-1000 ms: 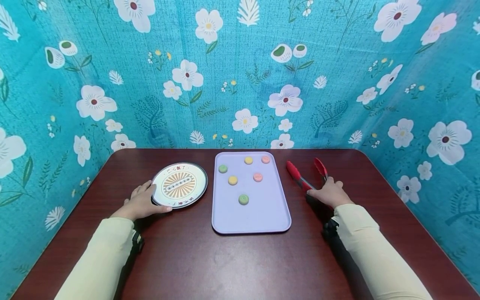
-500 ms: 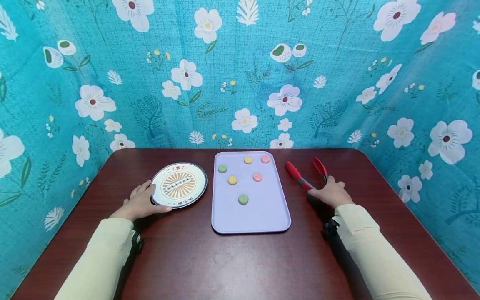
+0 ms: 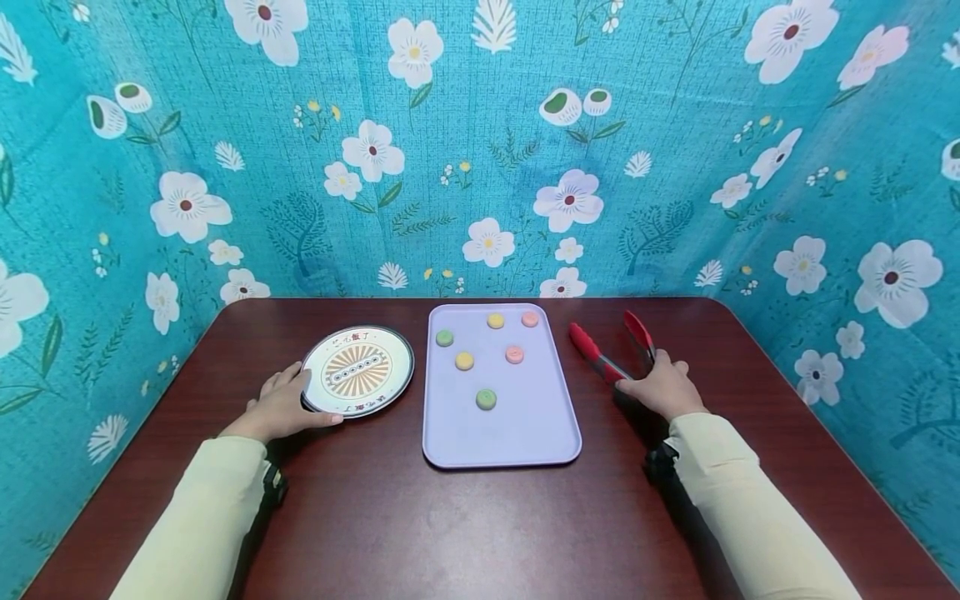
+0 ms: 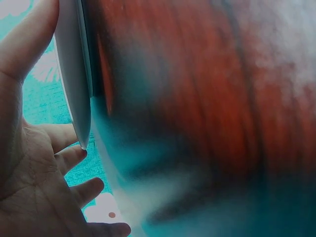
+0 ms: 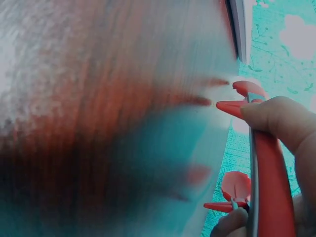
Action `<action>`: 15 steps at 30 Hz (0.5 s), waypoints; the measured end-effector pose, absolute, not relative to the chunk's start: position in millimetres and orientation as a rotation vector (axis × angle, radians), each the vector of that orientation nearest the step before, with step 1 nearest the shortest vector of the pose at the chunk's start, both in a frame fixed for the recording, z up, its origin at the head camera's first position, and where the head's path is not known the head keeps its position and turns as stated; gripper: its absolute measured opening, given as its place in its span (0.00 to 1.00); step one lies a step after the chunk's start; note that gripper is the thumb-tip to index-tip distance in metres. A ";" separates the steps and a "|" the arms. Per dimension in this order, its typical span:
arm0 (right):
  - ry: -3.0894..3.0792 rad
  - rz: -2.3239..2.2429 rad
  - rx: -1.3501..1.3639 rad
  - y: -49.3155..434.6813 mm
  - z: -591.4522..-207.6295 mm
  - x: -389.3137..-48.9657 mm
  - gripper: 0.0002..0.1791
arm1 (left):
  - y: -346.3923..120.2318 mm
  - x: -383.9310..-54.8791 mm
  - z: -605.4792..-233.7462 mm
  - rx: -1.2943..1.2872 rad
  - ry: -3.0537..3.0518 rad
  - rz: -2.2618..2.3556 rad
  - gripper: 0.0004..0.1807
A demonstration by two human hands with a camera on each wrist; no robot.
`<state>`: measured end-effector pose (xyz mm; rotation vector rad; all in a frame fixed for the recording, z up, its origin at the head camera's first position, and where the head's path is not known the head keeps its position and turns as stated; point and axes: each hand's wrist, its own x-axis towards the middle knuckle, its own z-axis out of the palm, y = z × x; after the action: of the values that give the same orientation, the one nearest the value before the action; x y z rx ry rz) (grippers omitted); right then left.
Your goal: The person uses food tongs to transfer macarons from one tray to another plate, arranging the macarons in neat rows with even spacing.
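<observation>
Plate (image 3: 358,372) gripped on the left, tongs (image 3: 592,343) gripped on the right, tray (image 3: 502,437) between them.
Left hand (image 3: 279,406): thumb against the plate's near rim, fingers spread at its left edge; grip wide, on the rim only. Right hand (image 3: 663,387): thumb along one arm of the tongs, fingers at the other; grip part-spread, red tong heads apart and pointing to the far side. The lilac tray carries six round pieces (image 3: 486,399), two each of green, yellow and pink, lying apart. Supporting surface: dark brown table (image 3: 450,533). Backdrop: turquoise floral cloth (image 3: 438,233).
</observation>
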<state>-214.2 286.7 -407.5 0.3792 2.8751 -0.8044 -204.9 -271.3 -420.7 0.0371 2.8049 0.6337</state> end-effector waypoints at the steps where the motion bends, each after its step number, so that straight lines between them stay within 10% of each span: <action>1: 2.880 -0.805 0.378 286.1 -406.9 -213.6 0.57 | -271.5 -204.8 -420.7 0.035 2.803 0.633 0.68; 15: 2.930 -0.810 0.247 282.3 -400.6 -207.4 0.59 | -271.3 -205.4 -418.9 0.027 2.790 0.619 0.69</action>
<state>-207.4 282.3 -400.6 0.2470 2.9295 -0.8099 -205.4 -271.3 -418.9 0.0273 2.7901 0.6190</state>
